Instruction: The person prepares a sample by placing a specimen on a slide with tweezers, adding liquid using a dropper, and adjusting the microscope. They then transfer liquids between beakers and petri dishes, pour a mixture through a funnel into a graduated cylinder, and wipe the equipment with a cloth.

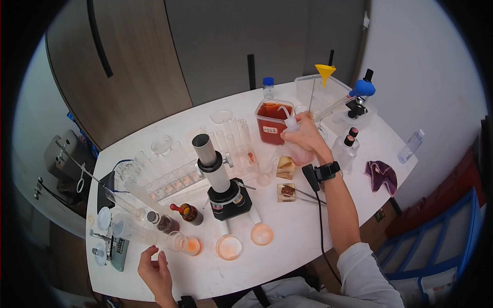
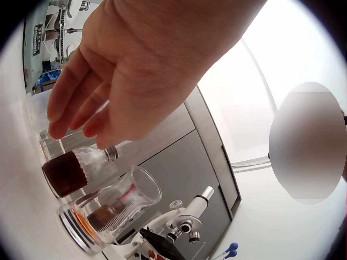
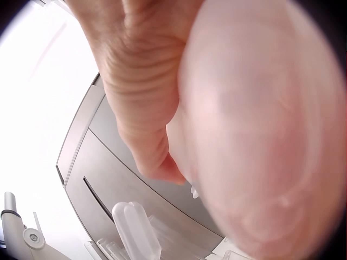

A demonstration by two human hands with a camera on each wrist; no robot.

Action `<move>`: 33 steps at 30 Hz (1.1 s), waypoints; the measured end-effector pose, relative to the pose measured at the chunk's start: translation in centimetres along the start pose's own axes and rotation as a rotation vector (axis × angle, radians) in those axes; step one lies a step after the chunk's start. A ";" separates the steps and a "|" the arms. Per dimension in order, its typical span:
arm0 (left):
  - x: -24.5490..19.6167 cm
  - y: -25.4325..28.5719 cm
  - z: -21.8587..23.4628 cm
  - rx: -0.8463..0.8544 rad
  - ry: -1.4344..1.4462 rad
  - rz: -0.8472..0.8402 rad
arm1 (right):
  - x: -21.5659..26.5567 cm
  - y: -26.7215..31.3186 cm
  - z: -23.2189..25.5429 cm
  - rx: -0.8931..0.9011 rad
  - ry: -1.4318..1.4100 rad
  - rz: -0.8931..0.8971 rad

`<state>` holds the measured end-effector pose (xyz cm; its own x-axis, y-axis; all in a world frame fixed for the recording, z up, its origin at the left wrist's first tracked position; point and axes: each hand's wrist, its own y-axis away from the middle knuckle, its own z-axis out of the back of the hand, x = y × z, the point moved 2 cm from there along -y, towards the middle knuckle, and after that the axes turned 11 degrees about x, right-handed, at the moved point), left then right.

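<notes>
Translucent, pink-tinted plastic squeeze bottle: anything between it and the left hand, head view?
Yes: the black-and-silver microscope stands between the left hand and the bottle; a clear glass vessel with orange contents also sits along that line, nearer the left hand. The right hand grips the bottle.

From here I can't read the label (image 1: 270, 130) on the red-filled tub (image 1: 272, 139) near the table's (image 1: 298, 226) far edge; it is too small. The right hand (image 1: 305, 134) hides part of the squeeze bottle (image 1: 299, 155), which my right wrist view blurs and cuts off at its top edge. At the table's left edge, the balance (image 2: 35, 46) runs out of my left wrist view's top.
</notes>
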<state>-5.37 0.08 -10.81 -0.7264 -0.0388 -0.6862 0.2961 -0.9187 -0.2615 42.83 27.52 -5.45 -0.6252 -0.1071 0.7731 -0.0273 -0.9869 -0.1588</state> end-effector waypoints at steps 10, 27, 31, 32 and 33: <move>-0.1 -0.1 -0.1 0.008 0.005 0.014 | -0.1 -0.1 0.4 0.104 -0.065 -0.020; 0.1 0.0 0.0 0.018 -0.005 0.028 | -0.3 0.9 1.3 0.358 -0.260 -0.041; -0.1 0.0 0.1 0.032 0.002 0.052 | -1.3 0.6 2.3 0.358 -0.299 0.009; 0.0 0.0 0.1 0.025 0.014 0.038 | -1.8 0.3 2.5 0.343 -0.352 0.027; 0.3 0.0 0.0 0.013 0.025 0.025 | -2.2 0.1 2.6 0.332 -0.404 0.048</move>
<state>-5.53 0.07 -11.03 -0.7030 -0.0523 -0.7093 0.3056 -0.9227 -0.2349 46.23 27.35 -5.52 -0.2670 -0.1261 0.9554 0.2831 -0.9579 -0.0473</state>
